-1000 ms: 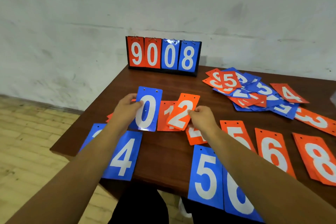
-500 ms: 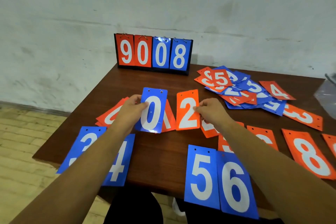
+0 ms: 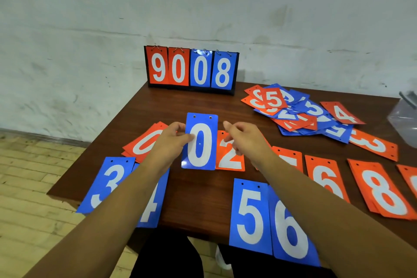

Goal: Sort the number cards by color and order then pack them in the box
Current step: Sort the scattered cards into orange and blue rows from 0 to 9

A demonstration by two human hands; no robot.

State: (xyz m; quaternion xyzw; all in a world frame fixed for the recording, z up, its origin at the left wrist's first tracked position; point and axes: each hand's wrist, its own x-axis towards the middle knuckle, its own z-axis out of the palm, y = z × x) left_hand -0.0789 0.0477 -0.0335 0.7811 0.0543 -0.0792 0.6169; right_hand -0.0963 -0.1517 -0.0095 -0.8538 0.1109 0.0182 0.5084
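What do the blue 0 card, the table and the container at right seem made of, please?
The blue 0 card looks like thin glossy plastic or laminate, given its sheen and punched holes. The table looks like dark wood or veneer, semi-gloss, faintly grained. The container is probably translucent plastic, cloudy, though blurred.

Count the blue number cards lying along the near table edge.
4: blue rectangular 3 card and blue 4 card side by side at near left; blue 5 card and blue 6 card side by side at near right. Duplicates stacked beneath could be hidden.
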